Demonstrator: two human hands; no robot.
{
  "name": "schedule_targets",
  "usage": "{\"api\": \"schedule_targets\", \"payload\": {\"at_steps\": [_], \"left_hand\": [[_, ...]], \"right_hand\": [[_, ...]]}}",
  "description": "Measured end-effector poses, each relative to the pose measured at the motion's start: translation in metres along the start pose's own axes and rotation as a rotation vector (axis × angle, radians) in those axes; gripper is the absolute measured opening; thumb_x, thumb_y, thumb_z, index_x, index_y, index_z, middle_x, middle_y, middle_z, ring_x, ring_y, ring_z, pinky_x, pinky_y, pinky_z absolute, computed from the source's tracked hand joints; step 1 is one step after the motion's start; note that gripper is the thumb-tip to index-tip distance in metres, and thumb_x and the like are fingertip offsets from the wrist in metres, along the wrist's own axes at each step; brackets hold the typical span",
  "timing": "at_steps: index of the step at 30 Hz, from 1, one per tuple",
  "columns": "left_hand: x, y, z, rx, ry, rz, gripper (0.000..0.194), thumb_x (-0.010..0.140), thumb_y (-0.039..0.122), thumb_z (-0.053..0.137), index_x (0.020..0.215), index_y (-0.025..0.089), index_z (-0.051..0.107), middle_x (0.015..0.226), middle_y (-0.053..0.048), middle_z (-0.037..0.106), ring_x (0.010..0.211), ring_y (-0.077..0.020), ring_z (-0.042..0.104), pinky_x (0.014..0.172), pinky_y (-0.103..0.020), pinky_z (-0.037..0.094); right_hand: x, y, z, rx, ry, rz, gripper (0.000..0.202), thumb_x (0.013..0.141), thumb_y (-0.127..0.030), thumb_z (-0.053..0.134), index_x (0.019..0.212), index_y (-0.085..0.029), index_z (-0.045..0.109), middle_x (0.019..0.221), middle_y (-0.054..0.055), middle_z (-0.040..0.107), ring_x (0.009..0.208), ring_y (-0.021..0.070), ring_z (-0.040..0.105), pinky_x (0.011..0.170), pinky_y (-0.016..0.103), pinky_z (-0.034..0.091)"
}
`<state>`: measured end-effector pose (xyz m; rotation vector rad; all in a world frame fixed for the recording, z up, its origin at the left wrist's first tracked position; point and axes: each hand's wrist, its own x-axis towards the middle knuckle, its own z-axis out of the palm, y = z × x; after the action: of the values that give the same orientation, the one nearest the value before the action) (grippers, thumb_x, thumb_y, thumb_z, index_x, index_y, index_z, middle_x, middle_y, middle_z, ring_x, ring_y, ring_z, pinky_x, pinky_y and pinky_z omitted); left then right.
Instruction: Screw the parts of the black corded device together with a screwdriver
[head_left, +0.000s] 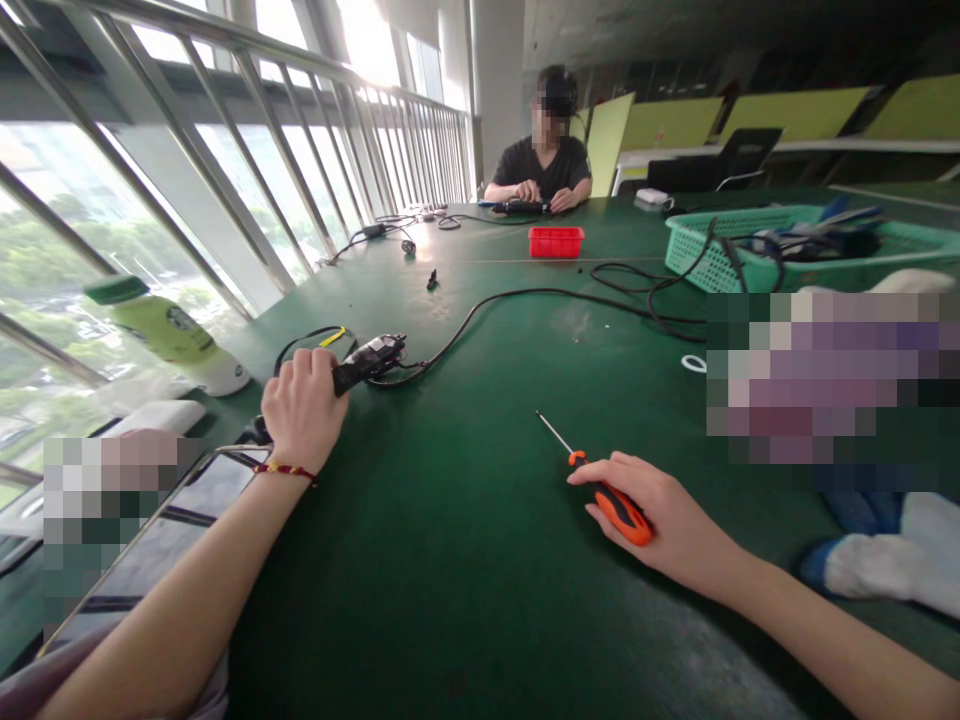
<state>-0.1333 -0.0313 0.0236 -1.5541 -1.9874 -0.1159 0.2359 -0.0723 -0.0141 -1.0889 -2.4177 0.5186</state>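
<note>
My left hand (306, 408) is closed around a black corded device (369, 362), which looks like a power tool's body with wires showing at its far end. Its exact kind I cannot make out. A black cable (517, 292) runs from that end across the green table toward the right. My right hand (652, 505) grips a screwdriver (621, 512) by its orange and black handle. The thin metal shaft points forward and left, and its tip is apart from the device. Fingers hide part of the handle.
Ahead are a small black part (432, 280) and a red bin (556, 242). A teal basket (675, 250) holding tools stands right. At left are a bottle (176, 330), a phone-like slab (184, 525) and a railing. Another person (544, 155) handles a dark object at the far end.
</note>
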Motion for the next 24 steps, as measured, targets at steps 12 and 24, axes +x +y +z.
{"api": "schedule_targets", "payload": {"at_steps": [12, 24], "left_hand": [[-0.003, 0.050, -0.037, -0.364, 0.110, 0.143, 0.019, 0.077, 0.028, 0.052, 0.095, 0.021, 0.051, 0.094, -0.003, 0.060, 0.084, -0.0213, 0.060, 0.064, -0.028, 0.040], [0.012, 0.134, -0.040, -0.626, -0.098, 0.742, 0.033, 0.084, 0.041, 0.050, 0.110, 0.022, 0.057, 0.104, -0.005, 0.067, 0.095, -0.0221, 0.061, 0.083, -0.035, 0.044]], "right_hand": [[0.001, -0.002, -0.003, 0.290, 0.460, 0.226, 0.022, 0.084, -0.020, 0.053, 0.106, -0.024, 0.053, 0.088, 0.000, 0.062, 0.076, 0.0112, 0.060, 0.074, 0.024, 0.048], [0.005, 0.006, -0.006, 0.301, 0.476, 0.362, 0.033, 0.081, -0.020, 0.052, 0.113, -0.021, 0.050, 0.115, 0.007, 0.060, 0.107, 0.0199, 0.058, 0.097, 0.038, 0.041]]}}
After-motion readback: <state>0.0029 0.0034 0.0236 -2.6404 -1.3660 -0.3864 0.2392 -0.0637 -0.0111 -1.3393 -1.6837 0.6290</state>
